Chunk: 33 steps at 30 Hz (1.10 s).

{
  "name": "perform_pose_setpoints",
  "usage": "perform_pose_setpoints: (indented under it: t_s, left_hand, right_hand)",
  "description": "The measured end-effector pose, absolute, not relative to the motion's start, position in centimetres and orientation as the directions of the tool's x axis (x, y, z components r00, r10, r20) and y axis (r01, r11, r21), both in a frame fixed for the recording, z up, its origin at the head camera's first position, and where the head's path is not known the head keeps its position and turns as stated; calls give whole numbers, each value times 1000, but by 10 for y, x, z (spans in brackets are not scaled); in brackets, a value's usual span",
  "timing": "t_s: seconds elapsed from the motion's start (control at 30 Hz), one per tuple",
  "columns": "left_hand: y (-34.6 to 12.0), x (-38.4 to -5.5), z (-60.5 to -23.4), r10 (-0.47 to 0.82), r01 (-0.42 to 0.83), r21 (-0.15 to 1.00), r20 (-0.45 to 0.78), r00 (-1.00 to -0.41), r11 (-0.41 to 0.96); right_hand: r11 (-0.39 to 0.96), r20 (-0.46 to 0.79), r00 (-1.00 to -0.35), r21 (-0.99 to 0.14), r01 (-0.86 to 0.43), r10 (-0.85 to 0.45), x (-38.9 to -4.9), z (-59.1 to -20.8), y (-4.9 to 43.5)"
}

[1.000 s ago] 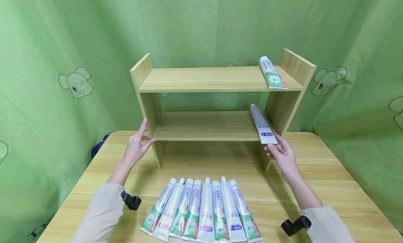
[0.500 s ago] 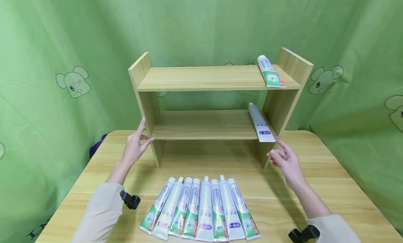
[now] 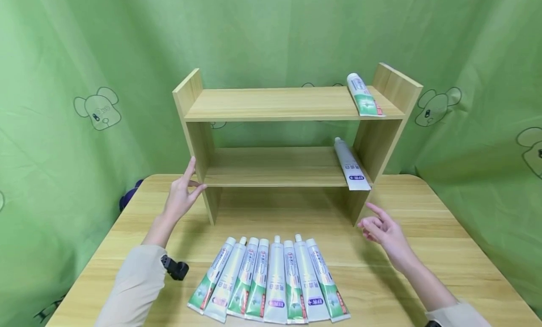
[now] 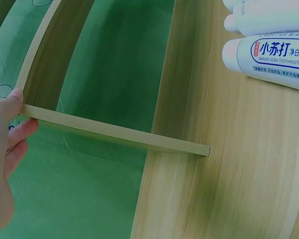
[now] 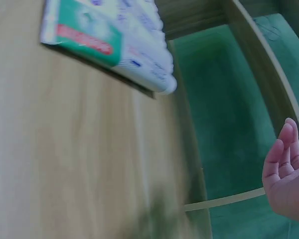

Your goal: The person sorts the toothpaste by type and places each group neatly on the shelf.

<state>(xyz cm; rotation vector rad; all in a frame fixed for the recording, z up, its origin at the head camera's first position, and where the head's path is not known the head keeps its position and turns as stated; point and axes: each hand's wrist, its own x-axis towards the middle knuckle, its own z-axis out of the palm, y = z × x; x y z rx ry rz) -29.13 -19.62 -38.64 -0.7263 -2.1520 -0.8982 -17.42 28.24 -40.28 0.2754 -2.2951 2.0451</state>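
A two-tier wooden shelf (image 3: pixel 275 176) stands on the table. My left hand (image 3: pixel 179 195) holds its left side panel, thumb on one face and fingers on the other, as the left wrist view shows at the panel edge (image 4: pixel 114 130). My right hand (image 3: pixel 389 237) hovers in front of the shelf's right foot with nothing in it, index finger extended and the others loosely bent. On the middle board at the right lies a white toothpaste tube (image 3: pixel 350 164), its flat end slightly past the front edge. A green-and-white toothpaste tube (image 3: pixel 365 96) lies on the top board at the right.
Several toothpaste tubes (image 3: pixel 276 280), plain white and green-and-white, lie fanned in a row on the wooden table (image 3: pixel 449 251) before the shelf, caps toward it. A green curtain (image 3: pixel 271 35) hangs behind. Black wrist cameras (image 3: pixel 174 268) sit on the sleeves.
My right hand has let go of the white tube's flat end and drawn back down and toward the right. The tube stays on the middle board. The left hand keeps its hold.
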Motion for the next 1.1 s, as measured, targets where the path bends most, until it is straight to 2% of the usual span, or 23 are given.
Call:
perform_pose_setpoints:
  t_s: [0.13,0.43,0.93,1.1]
  left_hand:
    - [-196,-291,-386,227,703,372,766,-601,606]
    - [-196,-291,-385,229,700,370,764,-603,610]
    - [-196,-291,-387,224,697,377,761,-608,610]
    - [-196,-292,-387,229,706,369,769,-597,604]
  right_hand:
    - [198,125,-980,-968,-155,-156,-170,-409,281]
    - [226,8,-961,-971,-73,-277,-162,-417,271]
    - [258,-232,-912,-955,148,-337,-153,-436,250]
    - [281,-260,-906,-945,168,-333,-151,-443,242]
